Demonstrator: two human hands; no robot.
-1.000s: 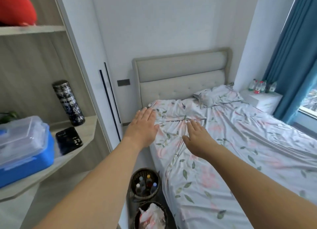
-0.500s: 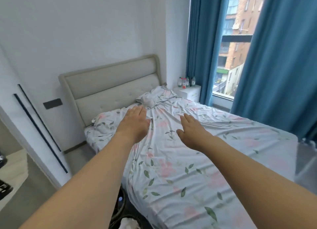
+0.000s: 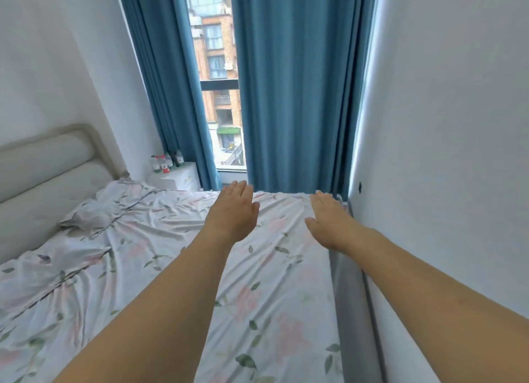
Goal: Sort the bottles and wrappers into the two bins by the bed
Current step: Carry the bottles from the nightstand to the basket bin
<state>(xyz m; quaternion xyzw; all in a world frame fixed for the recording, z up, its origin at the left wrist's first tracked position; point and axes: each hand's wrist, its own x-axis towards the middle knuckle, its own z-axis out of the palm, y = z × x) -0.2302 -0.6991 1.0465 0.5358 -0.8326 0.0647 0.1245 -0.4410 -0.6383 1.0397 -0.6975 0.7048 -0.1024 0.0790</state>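
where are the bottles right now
In the head view, the bottles stand on the white nightstand at far left, between the headboard and the blue curtain.

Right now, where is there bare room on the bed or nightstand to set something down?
The floral sheet lies bare between the left hand and right hand, and on toward the foot edge by the curtain. The pillow takes the headboard corner. The nightstand is crowded at its back by bottles; its front is free.

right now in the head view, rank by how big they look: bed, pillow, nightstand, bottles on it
1. bed
2. pillow
3. nightstand
4. bottles
The nightstand and bottles stand farthest from the camera, so their true size against the pillow is unsure.
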